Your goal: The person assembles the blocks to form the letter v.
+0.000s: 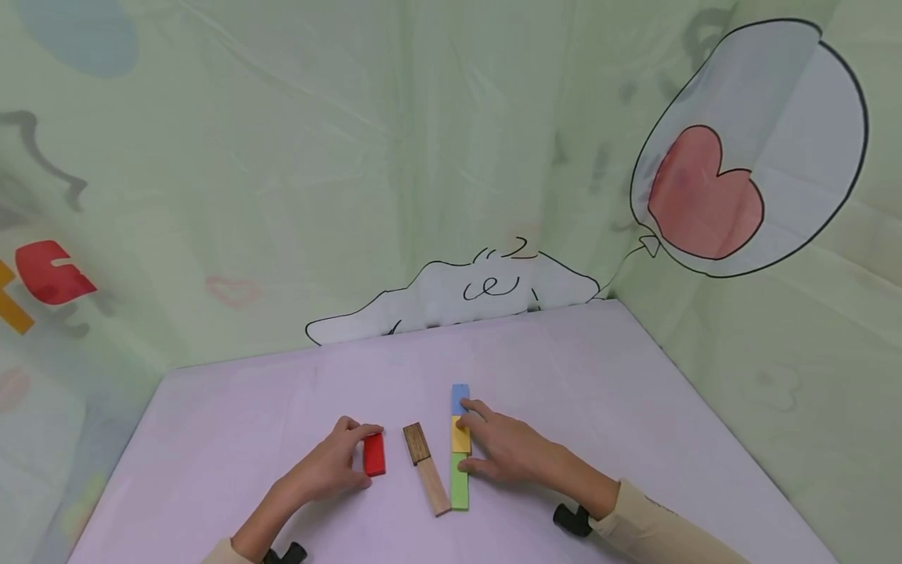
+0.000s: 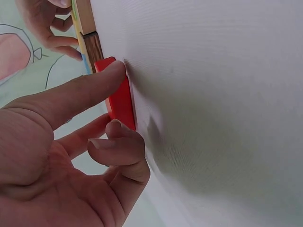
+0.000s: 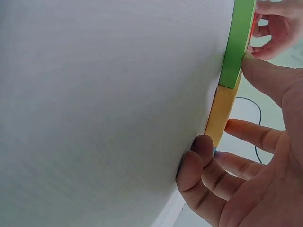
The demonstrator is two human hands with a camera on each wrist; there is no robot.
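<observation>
A small red block point(image 1: 375, 455) lies on the table at the left of the group. My left hand point(image 1: 330, 460) pinches it lengthwise, thumb at the near end and index finger at the far end; in the left wrist view the thumb covers part of the red block point(image 2: 122, 104). A blue block point(image 1: 460, 392), a yellow block point(image 1: 460, 440) and a green block point(image 1: 460, 486) form a straight column, end to end. My right hand point(image 1: 513, 448) touches this column from the right, thumb on the green block and extended fingertips over the yellow and blue ones.
Between the hands lie a dark brown wood block point(image 1: 416, 443) and a pale wood block point(image 1: 433, 487), end to end in a slanted line whose near end reaches the green block. A pale cloth covers the table point(image 1: 564, 368). Printed curtains point(image 1: 282, 157) stand behind and beside it.
</observation>
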